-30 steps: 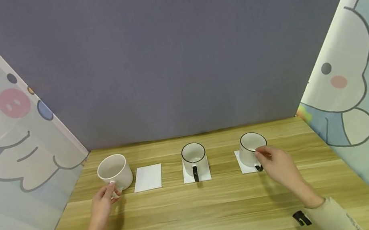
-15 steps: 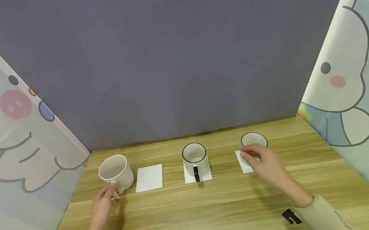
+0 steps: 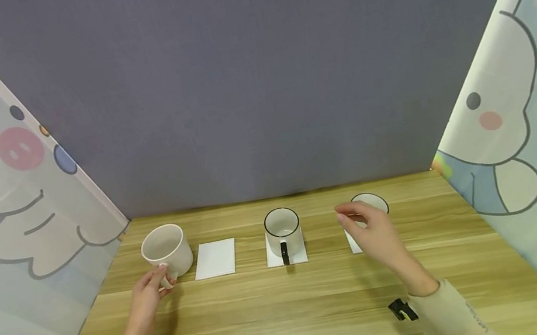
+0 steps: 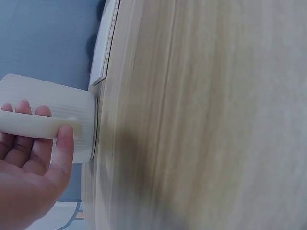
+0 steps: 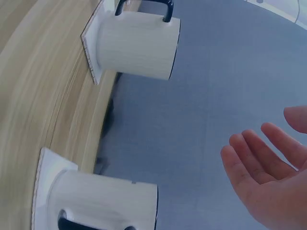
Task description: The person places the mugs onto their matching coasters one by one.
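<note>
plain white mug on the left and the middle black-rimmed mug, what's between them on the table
In the head view, one bare white coaster lies flat on the table between the plain white mug and the middle black-rimmed mug.

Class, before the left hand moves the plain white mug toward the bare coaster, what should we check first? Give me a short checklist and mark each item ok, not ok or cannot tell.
1. left hand grips the handle of the plain white mug: ok, fingers curl round it in the left wrist view.
2. bare coaster has nothing on it: ok.
3. Mug upright on the table: ok.
4. right hand away from the bare coaster: ok, it hovers open by the right black-rimmed mug.
5. middle black-rimmed mug sits on its own coaster, apart from the bare one: ok.
6. Plain mug empty: cannot tell, its bottom is hidden.
</note>
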A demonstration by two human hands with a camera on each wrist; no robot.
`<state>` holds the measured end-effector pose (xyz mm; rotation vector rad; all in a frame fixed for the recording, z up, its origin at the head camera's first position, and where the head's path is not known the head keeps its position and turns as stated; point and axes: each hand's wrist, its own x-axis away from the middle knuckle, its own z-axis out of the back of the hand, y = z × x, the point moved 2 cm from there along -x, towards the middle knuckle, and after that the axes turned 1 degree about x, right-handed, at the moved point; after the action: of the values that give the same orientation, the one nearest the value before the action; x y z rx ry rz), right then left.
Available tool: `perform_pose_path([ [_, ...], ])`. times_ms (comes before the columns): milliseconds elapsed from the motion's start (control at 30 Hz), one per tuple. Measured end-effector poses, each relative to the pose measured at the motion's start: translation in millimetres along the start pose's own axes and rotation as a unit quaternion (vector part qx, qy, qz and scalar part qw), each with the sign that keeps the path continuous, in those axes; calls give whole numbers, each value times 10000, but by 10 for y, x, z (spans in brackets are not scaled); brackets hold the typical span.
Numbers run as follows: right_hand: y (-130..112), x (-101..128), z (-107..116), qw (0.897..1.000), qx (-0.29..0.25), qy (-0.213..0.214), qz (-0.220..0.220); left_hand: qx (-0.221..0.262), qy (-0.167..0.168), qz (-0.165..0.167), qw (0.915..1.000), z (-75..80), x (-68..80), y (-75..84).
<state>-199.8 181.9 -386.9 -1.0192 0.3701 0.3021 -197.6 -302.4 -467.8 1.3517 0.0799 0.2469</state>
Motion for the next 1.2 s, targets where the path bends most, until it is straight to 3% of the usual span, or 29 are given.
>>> perform_pose_path([
  [533,-217,-71,-260,9940,-758,287,730,225,154,19,9996,-1,-15,-8],
  [767,-287,-111,-319,9930,-836,244,797,-4,150,-30,9999,-22,7,-5],
  [1200,-435,-172,-434,9891,-1055,223,1002,-13,159,9,9999,-30,6,-7],
])
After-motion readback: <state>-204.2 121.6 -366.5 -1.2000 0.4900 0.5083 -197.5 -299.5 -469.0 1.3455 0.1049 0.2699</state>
